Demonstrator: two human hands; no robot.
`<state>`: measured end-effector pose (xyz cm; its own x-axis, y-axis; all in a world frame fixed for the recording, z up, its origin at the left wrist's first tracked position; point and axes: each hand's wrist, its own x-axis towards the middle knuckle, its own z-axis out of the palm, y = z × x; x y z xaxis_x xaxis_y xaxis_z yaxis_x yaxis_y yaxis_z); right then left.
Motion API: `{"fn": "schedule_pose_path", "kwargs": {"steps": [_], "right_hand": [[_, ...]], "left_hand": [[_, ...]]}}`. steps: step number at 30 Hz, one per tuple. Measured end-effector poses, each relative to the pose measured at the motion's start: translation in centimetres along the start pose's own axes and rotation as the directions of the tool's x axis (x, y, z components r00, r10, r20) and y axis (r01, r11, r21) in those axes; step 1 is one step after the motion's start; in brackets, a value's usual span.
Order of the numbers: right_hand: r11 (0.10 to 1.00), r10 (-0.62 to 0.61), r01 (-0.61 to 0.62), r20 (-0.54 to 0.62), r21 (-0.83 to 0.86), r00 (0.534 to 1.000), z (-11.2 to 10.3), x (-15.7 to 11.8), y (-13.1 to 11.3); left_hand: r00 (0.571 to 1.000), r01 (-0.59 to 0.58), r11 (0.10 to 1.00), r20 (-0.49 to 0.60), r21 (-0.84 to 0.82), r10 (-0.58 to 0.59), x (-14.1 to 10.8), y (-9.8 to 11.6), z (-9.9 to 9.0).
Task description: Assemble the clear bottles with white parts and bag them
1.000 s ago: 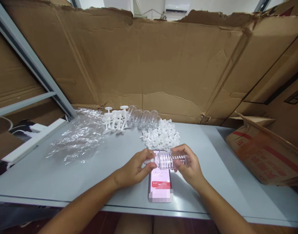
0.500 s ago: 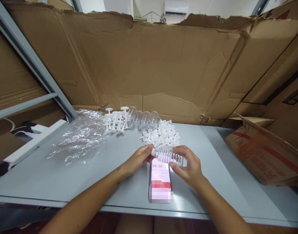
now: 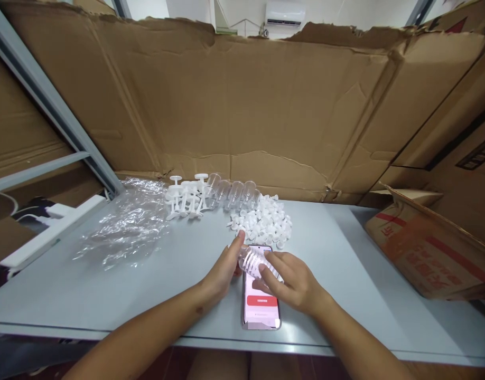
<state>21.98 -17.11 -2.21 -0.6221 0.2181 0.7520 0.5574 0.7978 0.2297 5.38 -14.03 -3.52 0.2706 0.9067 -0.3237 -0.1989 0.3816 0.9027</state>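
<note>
A clear ribbed plastic bottle [image 3: 253, 259] is held tilted over the phone, its upper end toward the left. My right hand [image 3: 296, 279] wraps its thumb and fingers round the lower part. My left hand [image 3: 225, 264] closes about the upper left end, thumb pointing up; its fingers are mostly hidden behind the bottle. Beneath lies a phone [image 3: 261, 316] with a lit screen. Just beyond the hands is a heap of small white plastic caps [image 3: 264, 219].
White plunger-like parts [image 3: 187, 198] stand behind on the left, beside several clear tubes [image 3: 235, 195]. Crumpled clear plastic film [image 3: 126, 227] and a white power strip [image 3: 48, 232] lie left. A cardboard box [image 3: 432, 248] stands right; a cardboard wall [image 3: 242, 105] closes the back.
The bottle has turned, its right end coming lower and nearer to me. My left thumb has lifted upward, and my right hand has moved down and left with the bottle.
</note>
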Motion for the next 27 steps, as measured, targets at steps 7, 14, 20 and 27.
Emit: {"fn": "schedule_pose_path", "kwargs": {"steps": [7,14,20,27], "right_hand": [[0.992,0.104,-0.096,-0.088,0.087,0.991,0.5,-0.2,-0.6],[0.881,0.339,-0.324,0.018,0.344,0.941,1.1,-0.6,-1.8],[0.687,0.448,-0.550,0.318,0.475,0.835,0.4,-0.3,-2.2],[0.605,0.481,-0.626,0.401,0.492,0.780,0.0,0.0,-1.8]], "left_hand": [[0.923,-0.381,0.911,0.011,0.158,0.384,-1.2,0.7,-0.2],[0.687,-0.703,0.592,0.160,0.394,0.709,-2.3,1.3,-1.2],[0.568,-0.796,0.450,0.241,0.406,0.787,-2.3,1.3,-1.7],[0.574,-0.785,0.434,0.254,0.442,0.779,-1.7,1.4,-1.7]]}}
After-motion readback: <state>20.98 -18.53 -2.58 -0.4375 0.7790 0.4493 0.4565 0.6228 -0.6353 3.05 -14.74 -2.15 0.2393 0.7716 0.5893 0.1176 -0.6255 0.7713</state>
